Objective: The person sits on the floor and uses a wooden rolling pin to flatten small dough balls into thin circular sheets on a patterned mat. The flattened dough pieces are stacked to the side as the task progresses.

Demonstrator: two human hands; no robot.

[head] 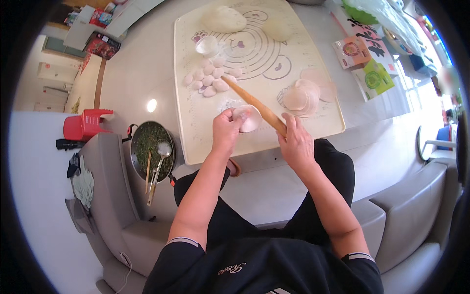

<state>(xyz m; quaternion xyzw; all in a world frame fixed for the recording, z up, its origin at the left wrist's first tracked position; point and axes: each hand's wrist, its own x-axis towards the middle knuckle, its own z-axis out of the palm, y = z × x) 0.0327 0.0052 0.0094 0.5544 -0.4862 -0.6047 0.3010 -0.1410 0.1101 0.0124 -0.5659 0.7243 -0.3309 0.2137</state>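
Observation:
Between thumb and fingers, my left hand (225,130) holds a round dough wrapper (251,121) just above the pastry mat (205,141). My right hand (297,141) grips the near end of a tapered wooden rolling pin (257,104), which slants away to the left. Its far tip reaches several small dough pieces (208,80). Rolled wrappers (301,98) lie overlapping on the mat beyond my right hand. Dusting flour (230,105) marks the mat beyond my left hand. Farther off are a small bowl of flour (206,46), a large dough lump (224,19) and a smaller one (277,29).
Left of the mat stands a pan of chopped green filling (145,136) with a metal spoon (164,149) and chopsticks (148,172). Printed packets (351,52) and a plastic bag (393,22) lie at the far right. A grey sofa (407,200) and a red stool (82,125) flank me.

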